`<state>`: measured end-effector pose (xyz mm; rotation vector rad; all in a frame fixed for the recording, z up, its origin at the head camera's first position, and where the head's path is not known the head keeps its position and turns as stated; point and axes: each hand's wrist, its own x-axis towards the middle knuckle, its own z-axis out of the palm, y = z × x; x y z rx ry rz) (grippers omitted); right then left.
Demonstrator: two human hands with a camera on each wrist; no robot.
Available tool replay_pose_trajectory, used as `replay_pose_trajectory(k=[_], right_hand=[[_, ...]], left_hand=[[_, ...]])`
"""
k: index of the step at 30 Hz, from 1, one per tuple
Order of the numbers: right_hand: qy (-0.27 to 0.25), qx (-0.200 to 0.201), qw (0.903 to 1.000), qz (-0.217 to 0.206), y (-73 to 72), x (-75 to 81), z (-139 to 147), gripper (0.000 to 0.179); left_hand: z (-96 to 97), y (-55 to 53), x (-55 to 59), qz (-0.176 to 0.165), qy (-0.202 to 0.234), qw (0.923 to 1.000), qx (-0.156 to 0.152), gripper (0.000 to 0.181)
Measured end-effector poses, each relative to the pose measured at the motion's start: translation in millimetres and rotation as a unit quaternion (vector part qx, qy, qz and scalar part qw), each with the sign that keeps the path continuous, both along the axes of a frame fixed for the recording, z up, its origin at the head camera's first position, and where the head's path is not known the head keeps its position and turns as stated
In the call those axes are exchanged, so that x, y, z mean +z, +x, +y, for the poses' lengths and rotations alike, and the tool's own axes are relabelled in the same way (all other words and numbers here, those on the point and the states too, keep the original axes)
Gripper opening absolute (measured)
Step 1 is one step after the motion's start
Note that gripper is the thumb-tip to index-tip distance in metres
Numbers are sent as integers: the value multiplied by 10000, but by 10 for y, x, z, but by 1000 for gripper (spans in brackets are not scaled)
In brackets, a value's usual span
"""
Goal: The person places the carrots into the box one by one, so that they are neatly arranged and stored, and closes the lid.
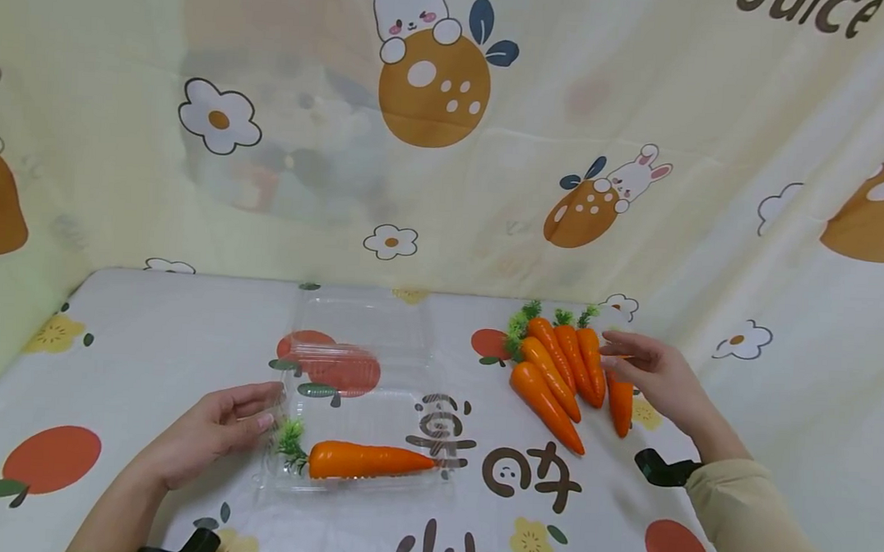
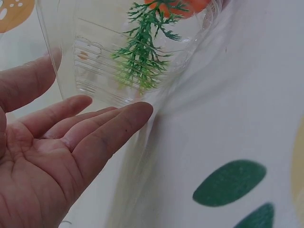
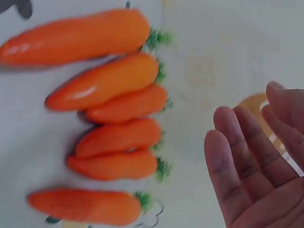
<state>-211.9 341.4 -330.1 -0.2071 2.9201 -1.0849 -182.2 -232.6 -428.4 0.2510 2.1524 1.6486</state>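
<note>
A clear plastic clamshell box (image 1: pixel 362 492) lies with its lid folded back on the left half of the table. One orange toy carrot (image 1: pixel 367 460) with green leaves lies lengthwise in its near half. My left hand (image 1: pixel 221 423) is at the box's left edge, with extended fingers against the plastic and thumb apart from them in the left wrist view. Over on the right, several more carrots (image 1: pixel 543 404) fan out side by side, leaves toward the back. My right hand (image 1: pixel 653 372) hovers by the rightmost carrot (image 1: pixel 619 407), fingers loose and holding nothing in the right wrist view.
A white tablecloth (image 1: pixel 158 321) printed with fruit, flowers and lettering covers the table. Behind it hangs a pale curtain (image 1: pixel 291 179) with rabbit and flower prints. A black wrist camera mount (image 1: pixel 663 468) sits at my right wrist.
</note>
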Motion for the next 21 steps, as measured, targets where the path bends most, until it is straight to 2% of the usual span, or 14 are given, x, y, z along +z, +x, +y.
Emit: replay_pose_trajectory(k=[6, 11, 21], right_hand=[[120, -503, 9986, 74, 32, -114, 224, 57], [27, -900, 9959, 93, 50, -213, 361, 60], [-198, -1315, 9911, -85, 26, -384, 496, 62]], left_hand=[[-2, -10, -13, -38, -6, 10000, -35, 68], [-13, -8, -34, -41, -64, 10000, 1, 68], [-9, -15, -51, -7, -60, 10000, 11, 68]])
